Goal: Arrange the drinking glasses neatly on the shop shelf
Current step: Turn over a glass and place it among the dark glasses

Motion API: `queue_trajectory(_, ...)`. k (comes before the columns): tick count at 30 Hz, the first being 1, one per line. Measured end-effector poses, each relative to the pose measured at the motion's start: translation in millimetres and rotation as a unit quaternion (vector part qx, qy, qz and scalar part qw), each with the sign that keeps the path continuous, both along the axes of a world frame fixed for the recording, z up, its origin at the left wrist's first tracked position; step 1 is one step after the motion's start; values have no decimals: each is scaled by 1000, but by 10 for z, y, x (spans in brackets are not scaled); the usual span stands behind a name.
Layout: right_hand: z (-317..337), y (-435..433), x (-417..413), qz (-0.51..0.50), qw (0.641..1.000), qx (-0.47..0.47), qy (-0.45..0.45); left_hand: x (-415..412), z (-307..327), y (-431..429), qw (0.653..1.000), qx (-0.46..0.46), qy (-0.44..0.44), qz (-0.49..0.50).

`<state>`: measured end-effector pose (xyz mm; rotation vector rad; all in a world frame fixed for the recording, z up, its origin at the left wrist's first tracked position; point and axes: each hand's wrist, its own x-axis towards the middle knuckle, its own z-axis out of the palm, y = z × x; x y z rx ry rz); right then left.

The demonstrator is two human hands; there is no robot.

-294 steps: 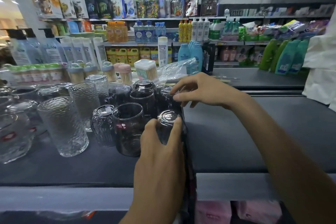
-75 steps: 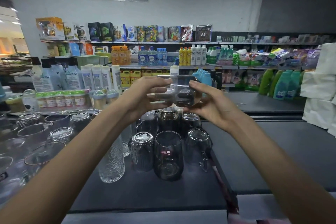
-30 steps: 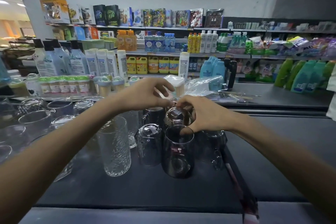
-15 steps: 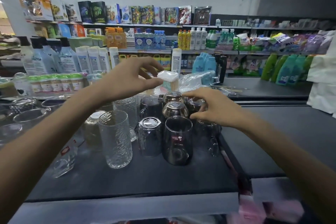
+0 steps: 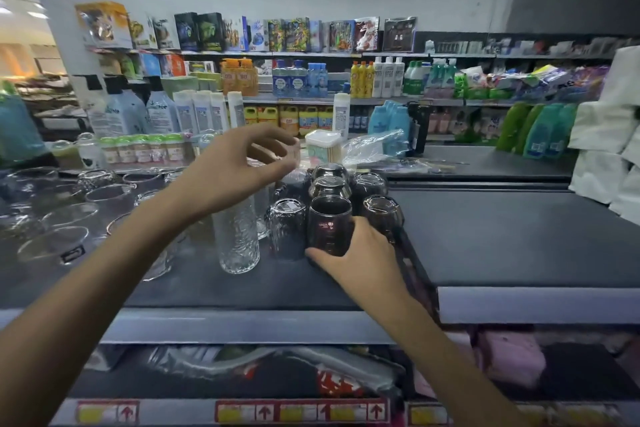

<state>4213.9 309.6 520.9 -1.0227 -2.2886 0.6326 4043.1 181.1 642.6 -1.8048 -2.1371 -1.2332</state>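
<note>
Nearest, in the lower middle of the frame, the right hand (image 5: 358, 255) grips the lower part of an upright dark smoked glass tumbler with a small printed logo (image 5: 328, 218). Its fingers are curled round the right side and the thumb lies at the left of the base. The tumbler stands on the dark grey shop shelf (image 5: 214, 291), at the front of its group. Just behind and beside it, the upturned dark glasses (image 5: 381, 213) are packed close in short rows, so I judge this part nearly finished. To the left of them stands a tall clear ribbed glass (image 5: 239, 243). Further left, the wide clear glasses (image 5: 69, 239) are loosely spread, and these seem left to be put in order. Above the tall glass, in the middle of the frame, the left hand (image 5: 235, 168) hovers with fingers loosely bent and well apart, holding nothing. Far behind stand rows of white plastic bottles (image 5: 194, 111).
</note>
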Motion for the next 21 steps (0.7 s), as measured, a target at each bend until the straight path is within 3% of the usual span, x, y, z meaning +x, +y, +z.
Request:
queue_trajectory(8,-17,-89,133,4,999,-14,37,262,-146,-299,999,22,-39,14)
queue_trajectory(15,305,-56,519,62,993,101,-15,358,-433,-310,1000,7,-23,9)
queue_trajectory(21,627,37,643,130,955,242,-109,459,-653,-168,998,-49,39,-32)
